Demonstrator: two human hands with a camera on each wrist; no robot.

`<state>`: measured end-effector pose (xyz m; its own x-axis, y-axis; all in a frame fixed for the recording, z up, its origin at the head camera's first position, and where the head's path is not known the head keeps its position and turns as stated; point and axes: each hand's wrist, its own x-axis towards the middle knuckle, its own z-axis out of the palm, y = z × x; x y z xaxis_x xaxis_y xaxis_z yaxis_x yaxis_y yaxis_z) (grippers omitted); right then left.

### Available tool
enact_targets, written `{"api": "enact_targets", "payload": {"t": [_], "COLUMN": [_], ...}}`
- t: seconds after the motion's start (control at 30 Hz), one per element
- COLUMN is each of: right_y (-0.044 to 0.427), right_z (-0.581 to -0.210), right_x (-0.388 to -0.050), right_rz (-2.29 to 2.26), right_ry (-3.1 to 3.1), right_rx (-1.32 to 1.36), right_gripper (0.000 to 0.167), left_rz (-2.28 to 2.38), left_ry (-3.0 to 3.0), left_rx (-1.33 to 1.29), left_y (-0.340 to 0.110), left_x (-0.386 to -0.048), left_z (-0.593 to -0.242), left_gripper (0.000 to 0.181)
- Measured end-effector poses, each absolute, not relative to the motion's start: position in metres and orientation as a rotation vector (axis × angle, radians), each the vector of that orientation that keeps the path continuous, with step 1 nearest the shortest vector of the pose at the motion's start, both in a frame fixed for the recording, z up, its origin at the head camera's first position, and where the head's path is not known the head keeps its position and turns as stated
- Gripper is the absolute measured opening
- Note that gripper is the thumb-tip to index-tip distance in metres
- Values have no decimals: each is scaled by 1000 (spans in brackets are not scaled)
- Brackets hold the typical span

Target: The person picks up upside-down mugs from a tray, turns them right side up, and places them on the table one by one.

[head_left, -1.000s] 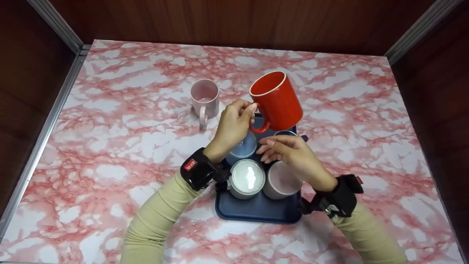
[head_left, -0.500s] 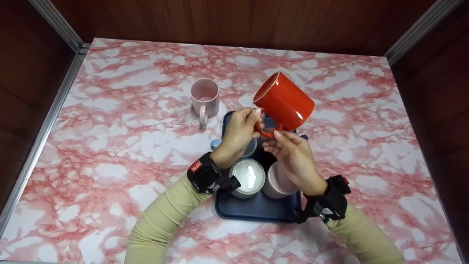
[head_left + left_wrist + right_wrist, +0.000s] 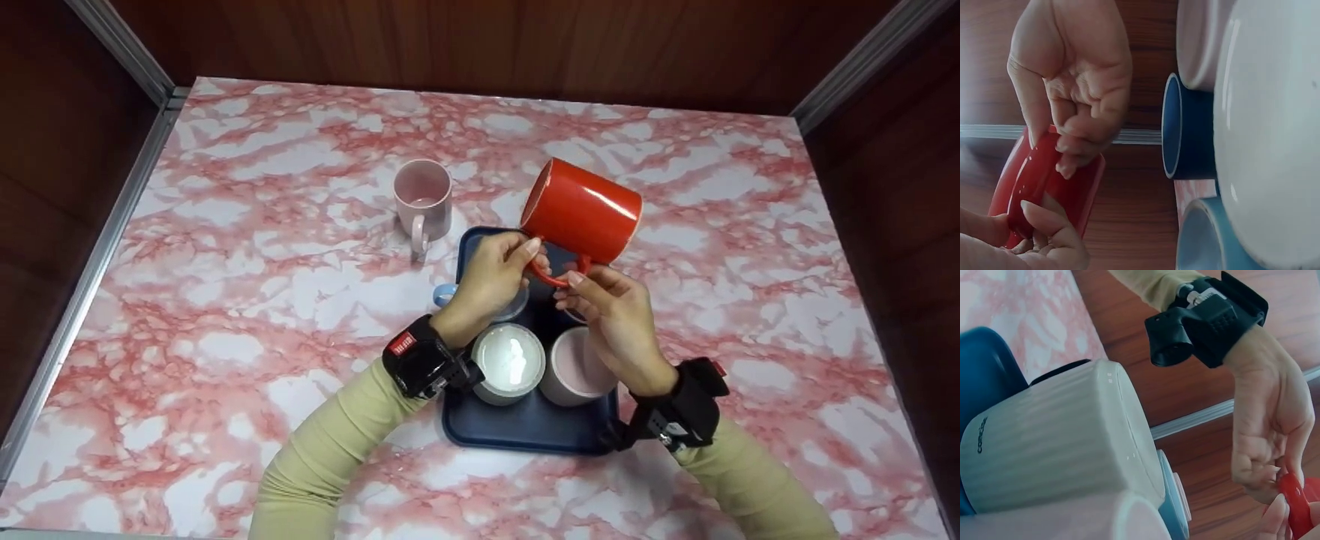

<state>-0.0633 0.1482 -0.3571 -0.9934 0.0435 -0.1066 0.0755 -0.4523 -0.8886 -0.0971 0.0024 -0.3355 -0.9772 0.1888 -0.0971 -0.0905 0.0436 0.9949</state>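
Observation:
A glossy red mug point(image 3: 583, 211) is held tilted above the tray, its body nearly sideways and its mouth end toward the left. My left hand point(image 3: 491, 277) pinches the upper part of its handle. On the lower part of the same handle, the thumb and fingers of my right hand point(image 3: 622, 330) pinch too. The left wrist view shows both hands meeting at the red handle point(image 3: 1033, 183). In the right wrist view my left hand point(image 3: 1269, 416) reaches the handle point(image 3: 1296, 503) from above; only fingertips of my right hand show at the bottom.
Below my hands is a dark blue tray point(image 3: 529, 435). It bears a cream ribbed mug point(image 3: 508, 364), a pink cup point(image 3: 574, 371), a blue mug point(image 3: 514, 306) and a navy cup point(image 3: 1193, 132) mostly hidden in the head view. A pink mug point(image 3: 424, 195) stands on the marbled table.
My right hand has come up and taken hold of the red mug's handle. The mug has tipped further sideways, and my left hand has shifted slightly down and right with it.

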Motion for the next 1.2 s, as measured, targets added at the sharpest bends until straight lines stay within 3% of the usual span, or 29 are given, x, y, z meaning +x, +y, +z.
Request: {"api": "enact_targets", "payload": {"t": [0.7, 1.2], "right_y": [156, 160], "right_z": [-344, -327], "right_x": [-81, -117], "right_rz": [-2593, -2386], "right_ry": [1690, 1836], "right_rx": [-21, -116], "right_gripper": [10, 10], "left_rz": [1787, 2124], "left_ry": [2411, 2266], "left_rx": [243, -13], "left_y": [-15, -54], "left_x": [-105, -102], "left_z": [-342, -364], "left_gripper": [24, 17]}}
